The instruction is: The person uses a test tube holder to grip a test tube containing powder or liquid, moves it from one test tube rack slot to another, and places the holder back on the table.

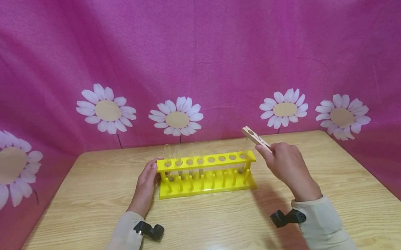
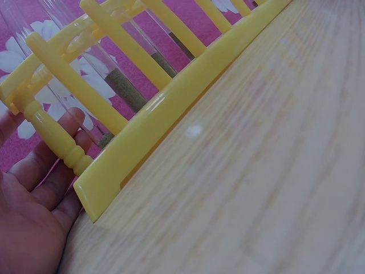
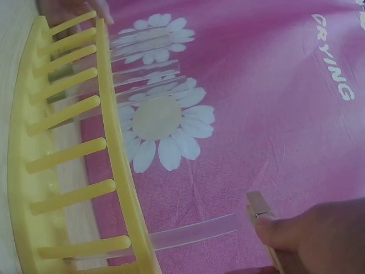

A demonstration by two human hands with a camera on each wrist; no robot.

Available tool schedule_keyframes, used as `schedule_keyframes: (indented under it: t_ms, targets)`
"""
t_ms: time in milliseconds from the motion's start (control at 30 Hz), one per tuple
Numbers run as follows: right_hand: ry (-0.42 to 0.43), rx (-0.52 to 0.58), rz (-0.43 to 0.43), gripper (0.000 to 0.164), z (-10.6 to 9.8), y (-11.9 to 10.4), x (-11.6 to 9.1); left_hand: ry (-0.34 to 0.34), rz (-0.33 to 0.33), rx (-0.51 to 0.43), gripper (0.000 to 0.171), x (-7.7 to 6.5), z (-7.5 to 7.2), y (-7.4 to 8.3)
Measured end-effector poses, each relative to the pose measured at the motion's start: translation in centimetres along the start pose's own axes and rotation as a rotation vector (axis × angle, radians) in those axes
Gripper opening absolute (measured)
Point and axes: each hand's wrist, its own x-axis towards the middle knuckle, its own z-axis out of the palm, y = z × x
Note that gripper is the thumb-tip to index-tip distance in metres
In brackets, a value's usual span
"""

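Note:
A yellow test tube rack (image 1: 206,162) stands on the table. Several clear test tubes (image 1: 190,153) sit upright in its left holes, with dark grainy stuff (image 2: 126,90) low inside. One more test tube (image 3: 194,231) stands in the rightmost hole. My left hand (image 1: 146,186) grips the rack's left end, its fingers behind the end post (image 2: 54,134). Above the right end, my right hand (image 1: 290,169) pinches a wooden clothespin-like holder (image 1: 256,138). The holder's tip is close to the top of the rightmost tube; I cannot tell whether they touch.
Yellow pegs (image 1: 213,181) line the front of the rack base. The wood-look table (image 1: 208,218) reaches back to a pink cloth (image 1: 216,61) with white flowers. A dark wrist camera (image 1: 287,217) sits on each sleeve.

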Motion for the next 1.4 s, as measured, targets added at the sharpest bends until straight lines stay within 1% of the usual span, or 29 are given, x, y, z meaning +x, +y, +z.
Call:
schedule_keyframes:
  t_ms: [167, 333, 533, 633, 667, 733, 833, 900, 1067, 1300, 1400]
  targets:
    - [0.021, 0.004, 0.001, 0.048, -0.1, 0.1, 0.1, 0.005, -0.002, 0.004, 0.056, 0.1, 0.0, -0.1]
    - [0.016, 0.017, 0.01, 0.048, -0.2, 0.2, 0.1, 0.01, -0.004, 0.009, 0.056, 0.1, 0.0, -0.1]
    - [0.026, 0.031, 0.047, 0.048, -0.4, 0.2, 0.1, 0.006, -0.004, -0.002, 0.056, 0.0, 0.0, -0.1]
    - [0.04, 0.046, 0.075, 0.047, -0.5, 0.2, 0.1, 0.005, -0.007, 0.0, 0.056, 0.0, 0.0, -0.1]
    - [0.057, 0.046, 0.075, 0.047, -0.5, 0.2, 0.1, 0.006, -0.011, 0.008, 0.056, 0.0, 0.0, -0.1]
    - [0.079, 0.052, 0.077, 0.052, -0.6, 0.2, 0.1, 0.013, -0.023, 0.022, 0.057, 0.0, 0.0, -0.1]
    - [0.11, 0.063, 0.079, 0.065, -0.7, 0.3, 0.0, 0.021, -0.042, 0.041, 0.058, 0.1, 0.0, -0.1]
    - [0.115, 0.069, 0.094, 0.07, -0.7, 0.4, 0.0, 0.024, -0.049, 0.046, 0.058, 0.1, 0.0, -0.2]
    - [0.122, 0.075, 0.128, 0.057, -0.7, 0.6, 0.0, 0.02, -0.046, 0.049, 0.059, 0.1, -0.1, -0.2]
    - [0.179, 0.043, 0.069, 0.034, -0.7, 1.5, 0.1, 0.017, -0.039, 0.048, 0.059, 0.1, -0.1, -0.2]
    - [0.188, 0.036, 0.063, 0.031, -0.8, 1.8, 0.2, 0.017, -0.039, 0.048, 0.06, 0.1, -0.1, -0.2]
